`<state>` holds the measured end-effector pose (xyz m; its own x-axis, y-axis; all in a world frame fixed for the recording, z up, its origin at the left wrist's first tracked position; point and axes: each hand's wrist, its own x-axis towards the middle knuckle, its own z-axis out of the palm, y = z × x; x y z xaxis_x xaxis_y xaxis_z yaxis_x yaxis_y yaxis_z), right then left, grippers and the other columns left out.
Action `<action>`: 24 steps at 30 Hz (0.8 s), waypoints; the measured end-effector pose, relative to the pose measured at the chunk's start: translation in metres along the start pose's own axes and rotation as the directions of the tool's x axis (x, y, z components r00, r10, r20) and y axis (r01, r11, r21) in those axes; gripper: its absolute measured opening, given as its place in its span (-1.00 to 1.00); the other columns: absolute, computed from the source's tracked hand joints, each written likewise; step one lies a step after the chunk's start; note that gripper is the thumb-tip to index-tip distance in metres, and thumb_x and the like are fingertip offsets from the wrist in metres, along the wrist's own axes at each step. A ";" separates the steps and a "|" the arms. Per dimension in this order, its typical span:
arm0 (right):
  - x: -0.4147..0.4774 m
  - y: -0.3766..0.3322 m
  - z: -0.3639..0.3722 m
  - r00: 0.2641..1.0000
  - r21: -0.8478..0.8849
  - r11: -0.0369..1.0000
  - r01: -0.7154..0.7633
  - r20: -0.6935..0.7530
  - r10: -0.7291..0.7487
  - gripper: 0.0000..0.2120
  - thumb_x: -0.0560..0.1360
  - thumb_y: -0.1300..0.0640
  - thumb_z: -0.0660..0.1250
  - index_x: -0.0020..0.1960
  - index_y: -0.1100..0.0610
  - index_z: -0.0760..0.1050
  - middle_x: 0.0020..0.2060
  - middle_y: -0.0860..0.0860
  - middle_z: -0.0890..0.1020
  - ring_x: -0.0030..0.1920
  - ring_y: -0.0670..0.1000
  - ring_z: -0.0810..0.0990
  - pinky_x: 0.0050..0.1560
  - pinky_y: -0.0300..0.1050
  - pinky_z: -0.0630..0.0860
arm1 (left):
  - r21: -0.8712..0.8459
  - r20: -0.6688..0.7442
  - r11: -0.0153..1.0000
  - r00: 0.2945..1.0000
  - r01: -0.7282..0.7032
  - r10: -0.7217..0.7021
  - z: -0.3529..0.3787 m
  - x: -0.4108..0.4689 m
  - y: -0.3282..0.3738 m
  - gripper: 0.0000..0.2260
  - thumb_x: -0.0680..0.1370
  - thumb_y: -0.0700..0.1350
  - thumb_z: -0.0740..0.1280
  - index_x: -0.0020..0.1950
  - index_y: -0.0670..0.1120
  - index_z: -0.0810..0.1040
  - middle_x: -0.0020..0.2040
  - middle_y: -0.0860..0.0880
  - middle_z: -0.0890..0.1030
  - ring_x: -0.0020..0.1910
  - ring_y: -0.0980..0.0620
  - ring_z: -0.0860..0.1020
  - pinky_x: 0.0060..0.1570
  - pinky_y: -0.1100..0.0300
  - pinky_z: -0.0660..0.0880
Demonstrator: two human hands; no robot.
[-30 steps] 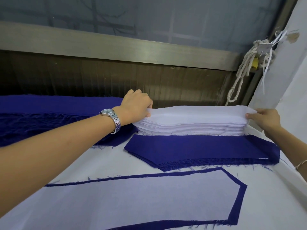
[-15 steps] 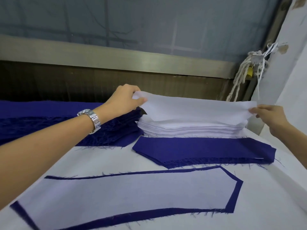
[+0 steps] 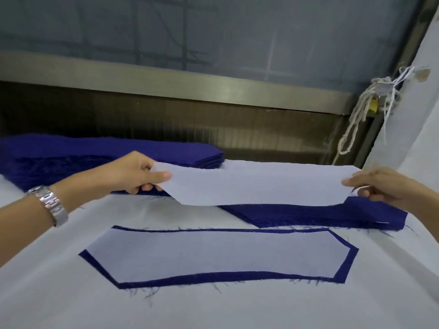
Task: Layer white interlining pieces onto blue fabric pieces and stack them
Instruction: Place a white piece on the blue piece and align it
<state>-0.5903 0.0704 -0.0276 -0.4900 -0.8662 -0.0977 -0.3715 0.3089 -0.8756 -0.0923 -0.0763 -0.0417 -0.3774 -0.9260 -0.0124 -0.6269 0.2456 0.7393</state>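
A: Worktable point(image 3: 71, 293) w/ white cover fills the lower view; metal rail and grey pane behind, rope point(image 3: 356, 119) knotted at far right.

B: Biggest thing on it?

A: Tall blue stack point(image 3: 95, 150) at back left, frayed edges. Then a blue piece point(image 3: 342, 264) near centre, already topped w/ white interlining point(image 3: 213, 255), blue border showing all round. Beyond it, a lower pile of blue pieces point(image 3: 320, 214) at right.

B: And the piece in hand?

A: One white interlining sheet point(image 3: 261, 184), held in the air over that lower blue pile, spanning both hands. Left hand point(image 3: 133, 173) pinched shut on the pointed left end, thumb on top. Right hand point(image 3: 382, 186) closed on the right end, fingers above and below.

B: How'll it handle?

A: Judging: v. light, thin, semi-stiff like paper. Bottom edge bows only a bit between the grips. Prob. flutters or slides on air if dropped, so lay down, don't toss.

B: Where to grip?

A: Both short ends, as now; keeps it taut and lets the angled corner line up w/ the blue's angled corner. One-hand centre grip would likely fold it. Blue frays, so avoid dragging across the edges.

B: Wristwatch point(image 3: 51, 205)?

A: Left wrist, clear of the cloth.
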 end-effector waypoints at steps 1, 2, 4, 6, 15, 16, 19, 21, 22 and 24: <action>-0.003 -0.001 0.003 0.999 -0.017 1.000 -0.007 0.038 0.007 -0.86 0.50 0.24 0.45 -0.04 0.33 0.59 -0.49 0.06 0.54 -0.53 -0.07 0.37 -0.64 -0.34 0.28 | 0.012 0.035 0.999 0.999 0.039 -0.040 -0.002 -0.006 -0.007 -0.70 0.53 0.08 0.39 -0.08 -0.17 0.70 -0.49 0.02 0.47 -0.58 0.15 0.29 -0.57 0.34 0.22; -0.006 -0.003 0.006 0.996 -0.039 0.999 -0.015 0.088 0.019 -0.86 0.49 0.23 0.45 -0.07 0.31 0.57 -0.50 0.07 0.52 -0.56 -0.09 0.35 -0.63 -0.33 0.28 | 0.031 0.077 0.997 0.994 0.070 -0.072 -0.005 -0.013 -0.013 -0.69 0.53 0.08 0.39 -0.03 -0.17 0.70 -0.47 0.03 0.48 -0.58 0.15 0.30 -0.56 0.35 0.22; -0.011 -0.004 0.009 0.975 -0.103 0.995 -0.014 0.220 0.037 -0.81 0.43 0.18 0.47 -0.18 0.28 0.51 -0.50 0.11 0.48 -0.57 -0.09 0.31 -0.61 -0.30 0.26 | 0.086 0.154 0.991 0.981 0.107 -0.119 -0.012 -0.027 -0.024 -0.73 0.54 0.08 0.39 0.04 -0.09 0.71 -0.42 0.07 0.52 -0.58 0.15 0.34 -0.56 0.37 0.21; -0.014 -0.001 0.011 0.938 -0.168 0.986 0.001 0.343 0.058 -0.72 0.36 0.13 0.52 -0.24 0.30 0.50 -0.47 0.17 0.45 -0.55 -0.04 0.28 -0.57 -0.26 0.22 | 0.115 0.201 0.986 0.969 0.124 -0.146 -0.019 -0.039 -0.033 -0.77 0.53 0.09 0.39 0.05 0.01 0.73 -0.39 0.10 0.56 -0.57 0.15 0.32 -0.55 0.35 0.17; -0.009 0.024 0.012 0.739 -0.317 0.943 0.100 0.658 0.143 -0.52 0.42 0.05 0.59 0.05 0.43 0.56 -0.23 0.24 0.67 -0.53 -0.08 0.38 -0.54 -0.31 0.26 | 0.240 0.460 0.967 0.868 0.085 -0.190 -0.041 -0.066 -0.067 -0.50 0.30 0.43 0.42 0.05 0.14 0.73 -0.22 0.12 0.68 -0.47 0.15 0.27 -0.51 0.32 0.11; -0.009 0.025 0.014 0.727 -0.327 0.939 0.107 0.670 0.150 -0.55 0.43 0.06 0.59 0.02 0.42 0.56 -0.28 0.18 0.66 -0.53 -0.08 0.38 -0.53 -0.31 0.24 | 0.254 0.469 0.963 0.860 0.088 -0.202 -0.041 -0.067 -0.069 -0.50 0.29 0.44 0.41 0.06 0.15 0.72 -0.16 0.10 0.71 -0.46 0.16 0.29 -0.51 0.33 0.11; -0.010 0.028 0.019 0.697 -0.359 0.922 0.143 0.698 0.164 -0.69 0.45 0.06 0.57 -0.04 0.29 0.62 -0.39 0.05 0.64 -0.52 -0.09 0.38 -0.51 -0.31 0.23 | 0.263 0.465 0.959 0.858 0.102 -0.219 -0.041 -0.069 -0.072 -0.44 0.27 0.48 0.41 0.07 0.14 0.72 -0.11 0.07 0.72 -0.42 0.16 0.31 -0.51 0.33 0.10; -0.010 0.030 0.021 0.679 -0.369 0.915 0.164 0.715 0.166 -0.70 0.47 0.05 0.56 -0.05 0.29 0.62 -0.38 0.08 0.64 -0.52 -0.09 0.39 -0.51 -0.30 0.24 | 0.274 0.455 0.955 0.859 0.114 -0.233 -0.041 -0.071 -0.072 -0.41 0.26 0.49 0.41 0.06 0.10 0.72 -0.12 0.08 0.72 -0.41 0.17 0.32 -0.52 0.34 0.11; -0.010 0.031 0.022 0.673 -0.368 0.914 0.171 0.721 0.165 -0.69 0.48 0.05 0.55 -0.05 0.31 0.61 -0.36 0.10 0.65 -0.52 -0.09 0.40 -0.50 -0.30 0.24 | 0.283 0.447 0.951 0.860 0.125 -0.246 -0.041 -0.072 -0.072 -0.40 0.25 0.49 0.41 0.06 0.08 0.72 -0.13 0.08 0.72 -0.40 0.16 0.32 -0.52 0.34 0.11; -0.009 0.032 0.023 0.665 -0.360 0.916 0.177 0.730 0.158 -0.69 0.48 0.05 0.55 -0.08 0.32 0.60 -0.33 0.11 0.68 -0.52 -0.11 0.42 -0.51 -0.30 0.24 | 0.297 0.426 0.944 0.864 0.145 -0.267 -0.039 -0.073 -0.070 -0.32 0.22 0.49 0.42 0.06 -0.01 0.72 -0.15 0.06 0.73 -0.39 0.14 0.33 -0.52 0.34 0.10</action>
<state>-0.5794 0.0795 -0.0659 0.1905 -0.8141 -0.5486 -0.7107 0.2711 -0.6492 0.0058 -0.0369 -0.0664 -0.4492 -0.7437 -0.4951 -0.8488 0.1822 0.4963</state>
